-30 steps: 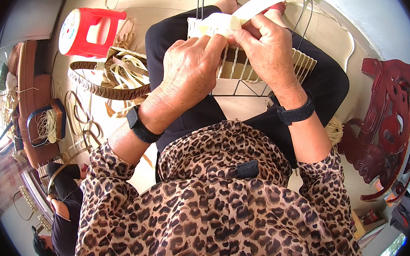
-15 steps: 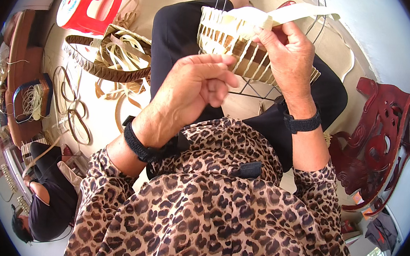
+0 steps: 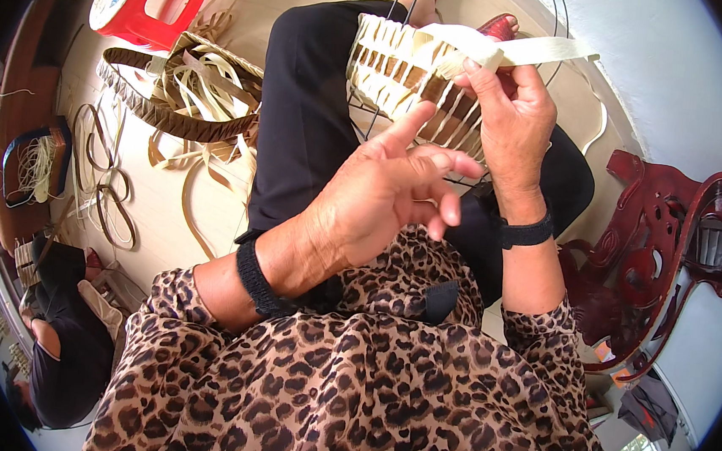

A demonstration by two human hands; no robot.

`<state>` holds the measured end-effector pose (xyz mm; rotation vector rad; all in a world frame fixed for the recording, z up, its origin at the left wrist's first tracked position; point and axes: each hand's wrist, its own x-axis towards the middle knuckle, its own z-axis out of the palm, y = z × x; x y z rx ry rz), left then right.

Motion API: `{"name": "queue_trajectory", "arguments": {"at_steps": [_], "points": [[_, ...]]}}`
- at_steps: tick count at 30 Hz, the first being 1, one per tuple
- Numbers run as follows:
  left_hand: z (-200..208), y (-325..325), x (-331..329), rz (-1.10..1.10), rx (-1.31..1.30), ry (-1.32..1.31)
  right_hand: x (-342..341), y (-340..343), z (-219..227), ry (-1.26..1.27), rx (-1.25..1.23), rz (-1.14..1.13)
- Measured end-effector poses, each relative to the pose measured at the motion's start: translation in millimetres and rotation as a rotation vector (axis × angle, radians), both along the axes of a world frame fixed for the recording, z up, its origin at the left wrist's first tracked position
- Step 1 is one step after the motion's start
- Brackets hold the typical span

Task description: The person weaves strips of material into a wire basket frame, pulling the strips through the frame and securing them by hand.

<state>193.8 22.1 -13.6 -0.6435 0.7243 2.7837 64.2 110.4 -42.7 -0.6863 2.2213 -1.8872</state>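
Observation:
A half-woven basket (image 3: 390, 67) of pale flat strips on a thin dark wire frame rests at my knees. Brown board-like material shows through the gaps between its strips. At its upper right edge, my right hand (image 3: 513, 123) pinches a flat cream strip (image 3: 553, 51) between thumb and fingers. The strip's free end points right, past the hand. My left hand (image 3: 394, 181) hovers in front of the basket with its fingers spread and nothing in them. Its index finger points up close to the basket's lower edge; whether it touches cannot be made out.
On the floor at left, a brown woven basket (image 3: 178, 124) holds loose strips near a red plastic stool (image 3: 170, 7). Coiled bands (image 3: 113, 197) lie further left. Carved dark-red wooden furniture (image 3: 639, 247) stands at right. Another person (image 3: 71, 347) sits at lower left.
My left hand has moved right and slightly down, and its fingers have spread. My right hand still pinches the strip at the basket's edge. The whole view has shifted a little.

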Motion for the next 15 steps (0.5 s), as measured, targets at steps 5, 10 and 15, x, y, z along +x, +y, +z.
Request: {"name": "queue_trajectory", "arguments": {"at_steps": [5, 10, 15], "points": [[5.1, -2.1, -0.1, -0.140, -0.210, -0.037, 2.0, -0.4, -6.5, -0.039, -0.077, -0.016], [-19.0, -3.2, 0.4, 0.030, 0.178, 0.104, -3.3, -4.4, -8.5, -0.051, -0.076, 0.004], [-27.3, 1.5, -9.6, 0.122, 0.386, 0.116, -11.9, -10.2, -10.4, -0.024, -0.062, -0.017]]}}
